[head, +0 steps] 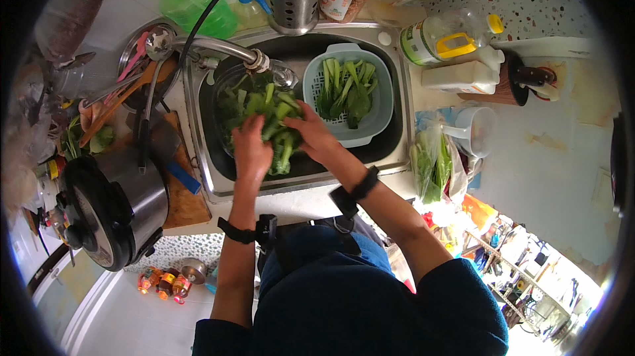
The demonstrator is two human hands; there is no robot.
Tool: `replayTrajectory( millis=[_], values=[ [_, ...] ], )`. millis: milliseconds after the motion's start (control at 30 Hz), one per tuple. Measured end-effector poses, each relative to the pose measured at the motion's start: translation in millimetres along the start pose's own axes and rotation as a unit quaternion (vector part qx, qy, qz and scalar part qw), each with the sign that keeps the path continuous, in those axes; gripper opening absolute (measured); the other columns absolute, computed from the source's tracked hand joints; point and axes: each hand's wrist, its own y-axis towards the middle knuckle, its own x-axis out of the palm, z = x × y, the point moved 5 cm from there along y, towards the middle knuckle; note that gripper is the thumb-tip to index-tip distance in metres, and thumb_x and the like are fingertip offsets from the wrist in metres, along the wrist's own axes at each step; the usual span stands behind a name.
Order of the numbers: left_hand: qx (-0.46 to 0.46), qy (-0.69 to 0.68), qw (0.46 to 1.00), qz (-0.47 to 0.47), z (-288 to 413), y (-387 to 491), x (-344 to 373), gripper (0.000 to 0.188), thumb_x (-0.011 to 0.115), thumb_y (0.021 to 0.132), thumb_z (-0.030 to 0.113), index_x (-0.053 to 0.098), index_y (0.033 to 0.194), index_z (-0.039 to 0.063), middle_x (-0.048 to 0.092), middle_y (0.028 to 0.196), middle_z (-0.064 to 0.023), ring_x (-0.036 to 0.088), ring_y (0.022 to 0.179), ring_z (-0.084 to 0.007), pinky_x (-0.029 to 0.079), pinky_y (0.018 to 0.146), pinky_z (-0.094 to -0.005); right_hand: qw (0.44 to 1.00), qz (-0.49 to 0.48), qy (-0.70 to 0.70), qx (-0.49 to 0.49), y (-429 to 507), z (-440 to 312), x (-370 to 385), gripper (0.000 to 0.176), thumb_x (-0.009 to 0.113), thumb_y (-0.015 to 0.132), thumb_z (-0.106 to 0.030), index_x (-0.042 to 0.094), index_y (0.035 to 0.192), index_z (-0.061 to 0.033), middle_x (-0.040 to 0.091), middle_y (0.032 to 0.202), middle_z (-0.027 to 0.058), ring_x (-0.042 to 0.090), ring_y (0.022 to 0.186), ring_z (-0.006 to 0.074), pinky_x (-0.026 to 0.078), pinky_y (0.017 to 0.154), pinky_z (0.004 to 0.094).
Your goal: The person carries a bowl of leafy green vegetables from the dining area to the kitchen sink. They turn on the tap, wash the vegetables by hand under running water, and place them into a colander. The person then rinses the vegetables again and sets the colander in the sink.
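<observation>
Both hands are in the left part of a stainless steel sink (405, 133), on a loose bunch of wet leafy greens (270, 108). My left hand (253, 148) grips the bunch's near left side, fingers partly hidden by leaves. From the right, my right hand (313, 130) holds the stems, slightly blurred. Directly above the greens hangs the metal faucet spout (284, 76); whether water runs is hard to tell. A basin seems to lie under the leaves, mostly hidden. Beside my right hand, a pale blue-green colander (386, 108) holds more greens (347, 88).
A pressure cooker (119, 207) and a cleaver with a blue handle (183, 177) rest on a wooden board (186, 207) at left. Bagged greens (431, 162), an oil bottle (441, 41) and a knife block (511, 78) stand right. Behind the sink is a utensil holder (295, 6).
</observation>
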Motion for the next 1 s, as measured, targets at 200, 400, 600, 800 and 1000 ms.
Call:
replayTrajectory(
  millis=[200, 400, 600, 800, 1000],
  values=[
    [0.084, -0.101, 0.991, -0.025, 97.3, -3.3, 31.5, 0.059, 0.063, 0.064, -0.005, 0.051, 0.119, 0.011, 0.048, 0.126, -0.0106, 0.042, 0.11, -0.0391, 0.043, 0.09, -0.0447, 0.986, 0.043, -0.032, -0.161, -71.9, -67.0, -70.3, 0.059, 0.054, 0.085, 0.0, 0.028, 0.138, -0.0064, 0.048, 0.122, 0.0127, 0.052, 0.106, 0.0216, 0.048, 0.086, 0.0316],
    [0.156, -0.14, 0.978, -0.004, 135.1, 45.3, 77.3, 0.059, 0.065, 0.07, 0.002, 0.047, 0.125, 0.014, 0.041, 0.133, -0.0137, 0.035, 0.118, -0.0428, 0.042, 0.093, -0.0461, 0.948, 0.093, -0.152, -0.265, -38.2, -112.3, -138.3, 0.059, 0.056, 0.086, -0.006, 0.028, 0.138, -0.0048, 0.046, 0.126, 0.0136, 0.049, 0.11, 0.0216, 0.043, 0.091, 0.0303],
    [0.151, -0.234, 0.958, -0.062, 91.2, 41.8, 107.8, 0.045, 0.059, 0.08, 0.005, 0.051, 0.123, 0.011, 0.038, 0.136, -0.0182, 0.043, 0.119, -0.0393, 0.041, 0.097, -0.0412, 0.752, 0.237, -0.524, -0.323, 5.8, -91.8, -196.0, 0.057, 0.062, 0.083, -0.029, 0.043, 0.131, -0.0043, 0.049, 0.129, 0.0165, 0.05, 0.115, 0.0272, 0.04, 0.094, 0.0333],
    [-0.046, -0.184, 0.979, 0.082, -80.8, 29.8, 55.9, 0.019, 0.057, 0.081, 0.003, 0.064, 0.098, 0.01, 0.065, 0.088, -0.0126, 0.063, 0.079, -0.0303, 0.05, 0.069, -0.037, 0.797, 0.105, -0.553, -0.22, 2.1, -77.4, -150.1, 0.035, 0.057, 0.088, -0.023, 0.056, 0.118, -0.0053, 0.061, 0.109, 0.0139, 0.06, 0.097, 0.0243, 0.047, 0.082, 0.0322],
    [-0.158, -0.031, 0.984, -0.077, -178.6, 51.1, 91.1, 0.09, 0.072, 0.074, 0.037, 0.02, 0.143, 0.012, 0.026, 0.142, -0.0223, 0.029, 0.129, -0.0411, 0.029, 0.102, -0.0541, 0.969, -0.115, -0.212, 0.045, 37.0, 19.4, -39.7, 0.064, 0.06, 0.088, -0.027, 0.028, 0.14, -0.0048, 0.038, 0.138, 0.0135, 0.047, 0.118, 0.0222, 0.04, 0.096, 0.0367]
  ],
)
